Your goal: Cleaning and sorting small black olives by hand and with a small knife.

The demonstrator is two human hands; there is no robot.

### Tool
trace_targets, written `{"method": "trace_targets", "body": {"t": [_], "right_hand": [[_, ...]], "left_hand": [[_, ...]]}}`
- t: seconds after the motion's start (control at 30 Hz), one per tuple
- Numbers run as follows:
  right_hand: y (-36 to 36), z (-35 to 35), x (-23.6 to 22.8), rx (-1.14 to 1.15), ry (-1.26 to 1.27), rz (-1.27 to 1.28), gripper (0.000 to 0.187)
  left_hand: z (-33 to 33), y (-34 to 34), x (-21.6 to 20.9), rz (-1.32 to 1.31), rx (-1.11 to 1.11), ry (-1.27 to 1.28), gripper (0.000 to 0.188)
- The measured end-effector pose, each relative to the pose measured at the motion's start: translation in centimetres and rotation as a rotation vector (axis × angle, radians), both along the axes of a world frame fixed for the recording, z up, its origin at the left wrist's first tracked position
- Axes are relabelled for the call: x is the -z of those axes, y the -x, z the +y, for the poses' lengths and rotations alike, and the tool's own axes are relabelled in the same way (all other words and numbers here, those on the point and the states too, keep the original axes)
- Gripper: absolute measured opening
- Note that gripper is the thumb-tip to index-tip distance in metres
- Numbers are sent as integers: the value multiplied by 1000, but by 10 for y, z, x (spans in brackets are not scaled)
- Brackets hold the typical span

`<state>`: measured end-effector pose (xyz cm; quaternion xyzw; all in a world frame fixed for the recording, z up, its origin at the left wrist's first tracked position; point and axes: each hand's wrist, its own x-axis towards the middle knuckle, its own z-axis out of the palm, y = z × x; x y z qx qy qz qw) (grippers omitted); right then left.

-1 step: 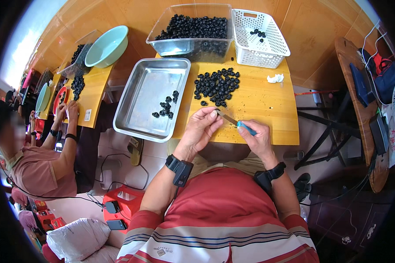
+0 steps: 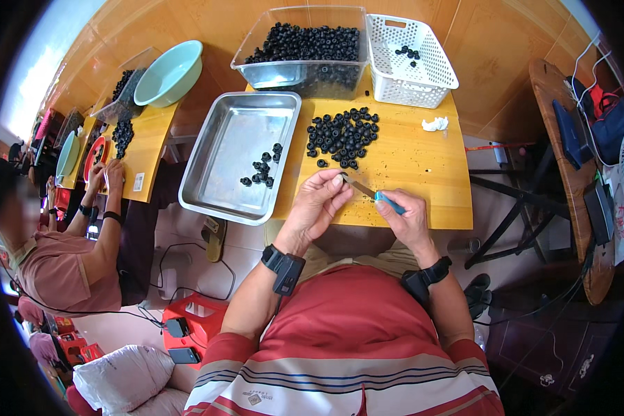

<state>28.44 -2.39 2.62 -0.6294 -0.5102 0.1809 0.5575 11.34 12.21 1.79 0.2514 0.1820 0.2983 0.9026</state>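
In my right hand (image 2: 407, 218) is a utility knife (image 2: 391, 202) with a turquoise handle, its fingers closed around it. Its long grey blade (image 2: 360, 186) points left and reaches the fingertips of my left hand (image 2: 321, 199). The left thumb and forefinger pinch a small black part (image 2: 343, 175), mostly hidden by the fingers and blade. Just beyond my hands lies a pile of small black ring-shaped parts (image 2: 340, 137) on the yellow table (image 2: 423, 163). A metal tray (image 2: 222, 149) at the left holds several more of them.
At the back stand a clear bin (image 2: 256, 75) full of black parts and a white perforated basket (image 2: 423, 93) with several inside. A crumpled white tissue (image 2: 435, 125) and dark crumbs lie on the table. Leftward, a co-worker (image 2: 69, 270) sits at another table with a turquoise basin (image 2: 170, 80).
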Motion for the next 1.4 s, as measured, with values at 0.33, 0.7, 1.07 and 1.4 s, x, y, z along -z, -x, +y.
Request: {"method": "trace_targets", "body": {"t": [0.33,0.7,1.07,1.4], "right_hand": [[-4,4,-1,98,57,86,32],[-2,-1,-3,63,30,66,35],[-3,1,6,79,16,133,36],[-5,0,6,90,20,120,38]], "left_hand": [[-8,6,-19,-82,29,-76,14],[-6,21,-24,23,-75,-107,17],[69,103,-54,950,-685,-1120,17],[29,48,-53,1020,-473,-1730,17]]}}
